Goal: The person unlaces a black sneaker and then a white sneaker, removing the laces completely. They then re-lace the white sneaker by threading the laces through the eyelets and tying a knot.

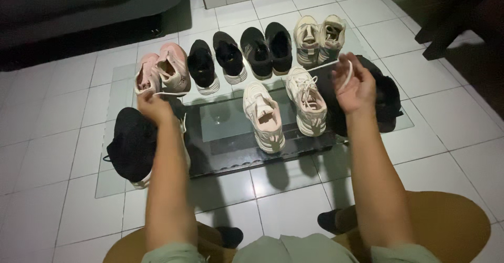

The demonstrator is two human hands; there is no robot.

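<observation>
While hands [252,92] pinch white lace [336,66], shoes [262,116] empty.

I see both forearms bare and extended forward from the lower edge of the view, roughly parallel and well apart, with short pale green sleeves at the upper arms. My left hand [153,107] is seen from the back, knuckles up, its fingers curled closed in a pinch at the far end of a straight wrist. My right hand [356,87] is raised slightly higher, palm turned inward toward the left, with the fingers [350,70] bent and closed in a loose grip.
</observation>
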